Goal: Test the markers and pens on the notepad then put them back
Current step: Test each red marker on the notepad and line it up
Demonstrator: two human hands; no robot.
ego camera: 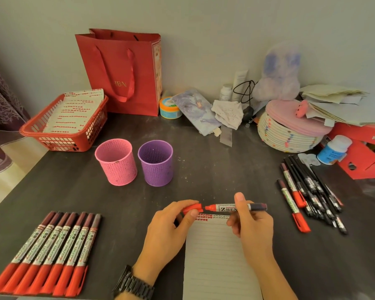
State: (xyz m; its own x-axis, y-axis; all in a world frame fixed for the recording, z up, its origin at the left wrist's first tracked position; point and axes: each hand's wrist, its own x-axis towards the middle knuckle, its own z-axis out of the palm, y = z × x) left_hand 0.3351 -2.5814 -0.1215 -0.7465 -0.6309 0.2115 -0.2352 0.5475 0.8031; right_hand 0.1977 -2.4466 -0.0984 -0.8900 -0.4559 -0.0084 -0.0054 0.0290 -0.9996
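Left grip (pixel 178 221) pinching red cap (pixel 193 208); right grip (pixel 250 221) around marker (pixel 236 207) above notepad (pixel 214 256)

Between the two hands above the notepad (pixel 214 256) and the pink cup (pixel 116 162) and purple cup (pixel 156 163) you have a bare strip of dark table (pixel 214 169), and the cups stand just beside each other with open mouths you can reach from above. Your left side is blocked low by a row of red-capped markers (pixel 48 252), with the red basket (pixel 63 124) behind. To your right a heap of pens (pixel 312 191) lies in the way, with clutter behind it.
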